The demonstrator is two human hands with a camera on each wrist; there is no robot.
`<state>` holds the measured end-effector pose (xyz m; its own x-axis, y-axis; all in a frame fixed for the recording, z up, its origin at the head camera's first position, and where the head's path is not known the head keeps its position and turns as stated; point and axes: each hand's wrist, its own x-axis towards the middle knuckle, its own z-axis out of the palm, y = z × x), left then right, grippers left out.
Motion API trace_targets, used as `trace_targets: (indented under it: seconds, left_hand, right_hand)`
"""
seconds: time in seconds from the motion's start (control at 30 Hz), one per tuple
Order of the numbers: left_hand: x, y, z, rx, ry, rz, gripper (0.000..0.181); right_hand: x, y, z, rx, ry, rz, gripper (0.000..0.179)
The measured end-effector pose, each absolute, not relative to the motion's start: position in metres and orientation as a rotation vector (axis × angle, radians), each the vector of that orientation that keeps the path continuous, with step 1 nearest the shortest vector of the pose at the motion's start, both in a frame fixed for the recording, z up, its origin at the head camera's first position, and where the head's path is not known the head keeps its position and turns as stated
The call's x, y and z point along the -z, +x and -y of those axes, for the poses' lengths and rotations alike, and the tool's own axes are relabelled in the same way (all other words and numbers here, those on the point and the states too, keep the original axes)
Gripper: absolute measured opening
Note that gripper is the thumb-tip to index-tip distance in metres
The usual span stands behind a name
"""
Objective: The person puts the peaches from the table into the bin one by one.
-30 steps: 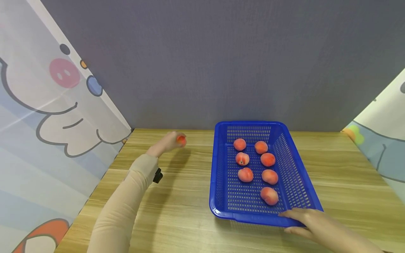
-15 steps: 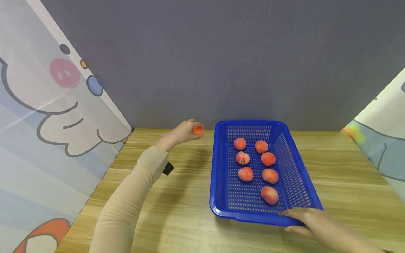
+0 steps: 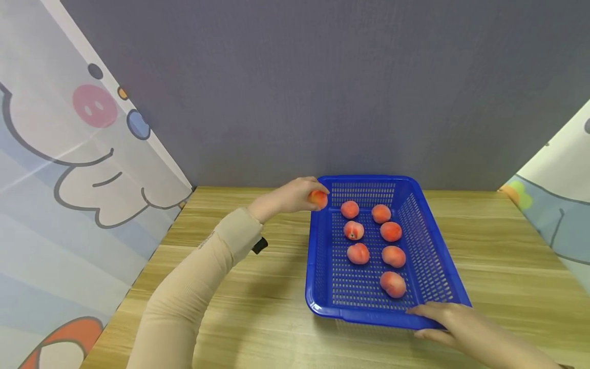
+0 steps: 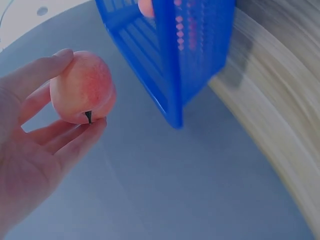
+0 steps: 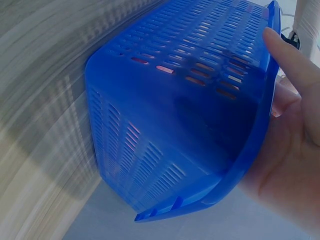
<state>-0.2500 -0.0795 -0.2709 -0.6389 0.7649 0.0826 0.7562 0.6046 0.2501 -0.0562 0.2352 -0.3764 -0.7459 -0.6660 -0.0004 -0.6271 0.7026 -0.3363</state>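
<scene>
A red-and-yellow peach [image 3: 319, 200] is pinched between the thumb and fingers of my left hand [image 3: 295, 196], at the far left corner of a blue plastic basket [image 3: 318, 277]. In the left wrist view the peach [image 4: 82, 87] shows a short dark stem, with the thumb on one side and fingers beneath. Several more peaches lie inside the basket in two rows, among them a front one [image 3: 393, 285] and a back one [image 3: 350, 209]. My right hand [image 3: 454, 325] grips the basket's near right rim, thumb outside and fingers over the edge, as the right wrist view also shows [image 5: 295, 135].
The basket stands on a wood-grain table [image 3: 498, 266]. Behind the table rises a grey wall panel [image 3: 295, 92]. Cartoon-printed curtains [image 3: 50, 169] hang at left and right. A black device [image 3: 260, 245] is strapped at the left wrist.
My left hand has carried the peach rightward from over the table to the basket's far left corner. The right hand and the basket have stayed in place.
</scene>
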Motion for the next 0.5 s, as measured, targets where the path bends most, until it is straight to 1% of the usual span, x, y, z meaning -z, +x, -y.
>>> trace_targets:
  seconds: [0.3,0.5]
  left_hand:
    - [0.266,-0.234,0.044,-0.267,1.543,-2.633,0.033]
    - [0.269,-0.223,0.018,-0.164,1.544,-2.567,0.035]
  right_hand:
    - [0.379,-0.056,-0.235,0.471,-1.114,-2.831,0.029]
    - [0.38,-0.057,-0.236,0.479,-1.176,-2.861,0.027]
